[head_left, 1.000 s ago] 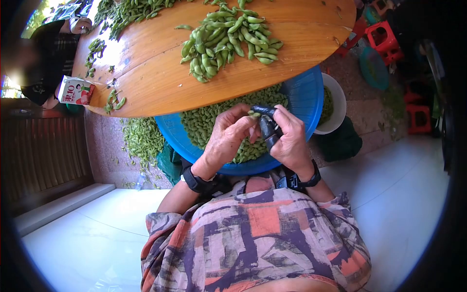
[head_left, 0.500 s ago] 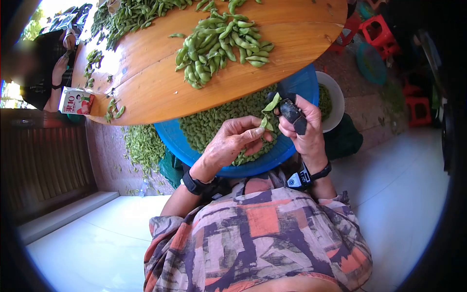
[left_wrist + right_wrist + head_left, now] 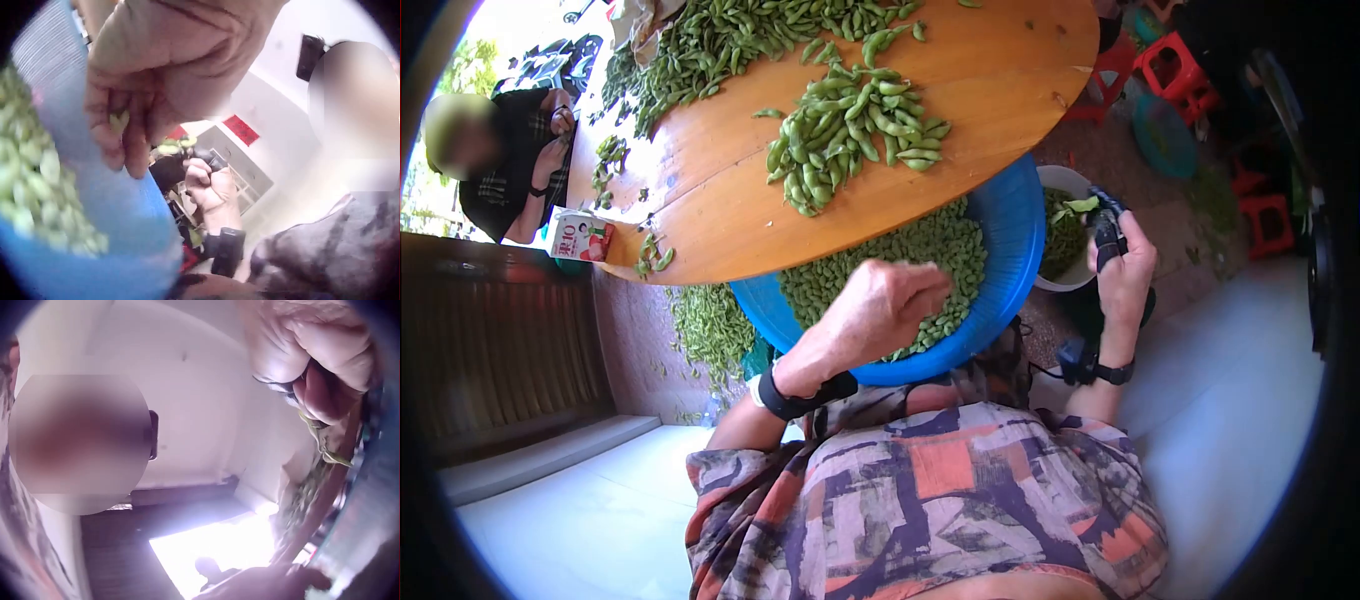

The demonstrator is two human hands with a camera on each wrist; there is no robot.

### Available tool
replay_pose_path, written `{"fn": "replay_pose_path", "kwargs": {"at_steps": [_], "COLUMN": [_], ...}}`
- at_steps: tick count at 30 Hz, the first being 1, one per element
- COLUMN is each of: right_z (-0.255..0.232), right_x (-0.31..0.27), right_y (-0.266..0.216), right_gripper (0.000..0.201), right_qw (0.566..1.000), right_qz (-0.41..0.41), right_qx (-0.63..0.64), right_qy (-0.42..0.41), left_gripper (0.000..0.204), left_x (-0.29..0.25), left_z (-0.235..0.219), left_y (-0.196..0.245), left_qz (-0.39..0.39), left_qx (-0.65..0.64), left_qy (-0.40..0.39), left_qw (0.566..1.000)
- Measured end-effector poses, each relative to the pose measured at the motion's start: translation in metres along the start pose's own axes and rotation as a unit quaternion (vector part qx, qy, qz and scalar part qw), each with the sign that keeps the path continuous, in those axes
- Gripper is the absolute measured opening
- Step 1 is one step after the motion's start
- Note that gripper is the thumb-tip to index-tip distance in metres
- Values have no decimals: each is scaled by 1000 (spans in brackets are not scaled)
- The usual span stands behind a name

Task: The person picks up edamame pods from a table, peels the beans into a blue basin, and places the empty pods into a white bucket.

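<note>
My left hand (image 3: 890,305) is over a blue basin (image 3: 1025,220) of shelled green soybeans (image 3: 945,245). In the left wrist view, its curled fingers hold a small green bean (image 3: 119,123). Out to the right, my right hand (image 3: 1127,270) is beside a white bucket (image 3: 1060,286) containing green pod shells. Black coverings (image 3: 1107,238) wrap its thumb and finger, which pinch a split soybean pod (image 3: 1082,205) at the bucket's edge. In the right wrist view, the pod (image 3: 322,444) dangles below the fingers.
A wooden table (image 3: 990,120) overhangs the basin and bears a heap of unshelled pods (image 3: 840,130), a larger pile (image 3: 730,50) and a drink carton (image 3: 582,236). Pods lie on the floor (image 3: 710,330) at left. Another person (image 3: 515,165) sits across; red stools (image 3: 1175,70) stand at right.
Both hands were together at a pod over the basin, then parted. My right hand has moved right to the bucket with the split pod; the left has stayed over the basin and turned palm-down.
</note>
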State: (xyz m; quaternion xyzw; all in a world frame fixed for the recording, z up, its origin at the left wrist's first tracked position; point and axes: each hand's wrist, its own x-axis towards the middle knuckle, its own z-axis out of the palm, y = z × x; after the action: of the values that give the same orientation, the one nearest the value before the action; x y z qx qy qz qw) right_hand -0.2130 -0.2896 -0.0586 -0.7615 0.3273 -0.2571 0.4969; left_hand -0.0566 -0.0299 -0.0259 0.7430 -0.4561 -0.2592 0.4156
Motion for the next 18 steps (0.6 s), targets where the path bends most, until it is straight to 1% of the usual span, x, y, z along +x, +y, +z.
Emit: {"fn": "replay_pose_path", "kwargs": {"at_steps": [1,2,4,5,6,7,8,9,10,12,14,15,16,17,18], "right_z": [-3,-6,-12,-12,-10,-8,-5,-1,3,12,20,25,30,36,44], "right_x": [1,1,1,1,1,0,0,-1,-2,-5,-7,-9,-10,-11,-12], "right_y": [-9,-9,-7,-1,2,4,4,-1,-3,-4,-10,-16,-22,-25,-29], "right_gripper": [25,25,34,38,38,38,38,35,35,32,29,27,26,21,21], "right_qw": [975,975,968,975,975,976,976,973,973,983,985,988,989,990,990], "right_qz": [-111,-112,-22,-10,-10,-32,-53,-31,-29,-53,-65,-83,-102,-107,-108], "right_qx": [-184,-183,-235,-207,-206,-203,-201,-222,-222,-172,-157,-129,-102,-88,-87], "right_qy": [64,65,81,80,80,70,61,52,54,31,20,-2,-24,-36,-36], "left_gripper": [13,14,15,15,14,14,14,13,13,13,10,10,10,10,10], "left_x": [5,14,39,50,61,70,74,77,78,77,73,73,74,74,73], "left_z": [-6,-15,-27,-31,-33,-35,-35,-36,-37,-37,-39,-41,-43,-45,-46], "left_y": [6,12,13,9,4,1,-1,-3,-5,-4,1,-2,-7,-10,-11], "left_qz": [65,100,135,135,131,128,130,112,93,91,40,41,52,62,62], "left_qx": [13,87,180,182,258,333,334,354,373,358,310,310,270,229,230], "left_qy": [41,95,170,171,189,206,205,187,169,165,177,178,189,201,201], "left_qw": [997,987,959,959,938,911,911,910,908,915,933,933,943,950,950]}}
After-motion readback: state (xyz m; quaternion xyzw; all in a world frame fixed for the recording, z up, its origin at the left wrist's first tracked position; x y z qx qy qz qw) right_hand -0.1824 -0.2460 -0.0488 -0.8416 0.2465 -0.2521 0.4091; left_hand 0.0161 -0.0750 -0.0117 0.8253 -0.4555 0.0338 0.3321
